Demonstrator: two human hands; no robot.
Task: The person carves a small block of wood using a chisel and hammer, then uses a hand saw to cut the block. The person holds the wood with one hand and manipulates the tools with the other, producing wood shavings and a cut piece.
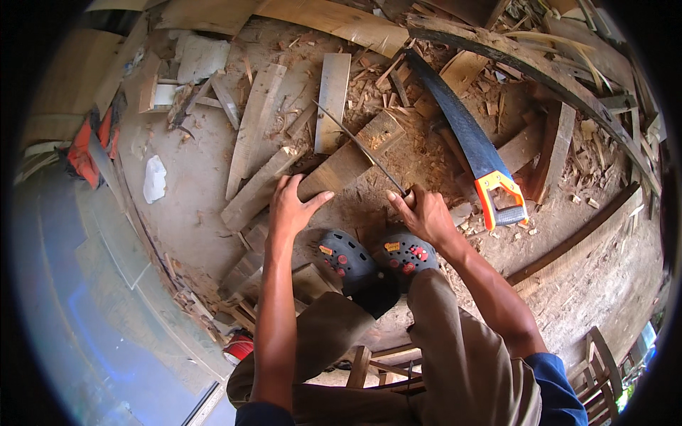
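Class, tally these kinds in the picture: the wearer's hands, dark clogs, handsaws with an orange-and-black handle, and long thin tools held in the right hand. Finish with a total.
Left hand and right hand: 2
Dark clogs: 2
Handsaw: 1
Long thin tool: 1
Total: 6

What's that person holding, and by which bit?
The right hand holds a thin tool by its near end. The left hand is at the block's near end; whether it grips is unclear.
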